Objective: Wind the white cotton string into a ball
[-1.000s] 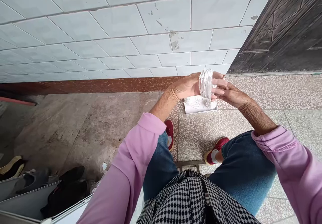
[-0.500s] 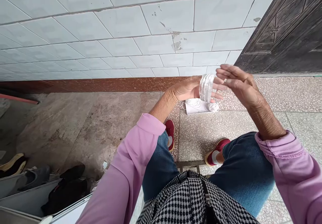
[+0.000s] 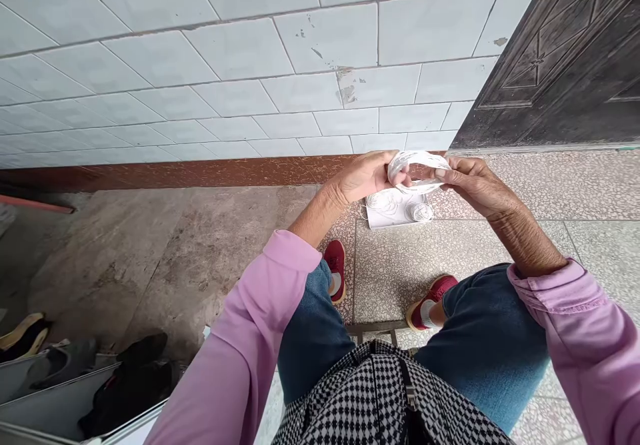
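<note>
A coil of white cord point(image 3: 423, 159) is stretched as an open loop between my two hands. My left hand point(image 3: 373, 175) holds its left end, the fingers curled into the loop. On the other side my right hand point(image 3: 473, 181) pinches the right end between thumb and fingers. Below the hands, on the floor, lies a white box or tray point(image 3: 393, 217) with a loose heap of white cord point(image 3: 383, 201) at its left and a small wound ball of white cord point(image 3: 421, 212) at its right. The hands partly cover the tray's far edge.
A white tiled wall point(image 3: 300, 91) with a brown skirting strip stands ahead. At the right is a dark carved door point(image 3: 565, 65). My red shoes point(image 3: 336, 265) rest on the speckled floor. A rack with dark shoes point(image 3: 133, 385) stands at lower left.
The coil has come off the fingers of my left hand and now spans both hands as a loop. My right hand has moved down and closed on its right end.
</note>
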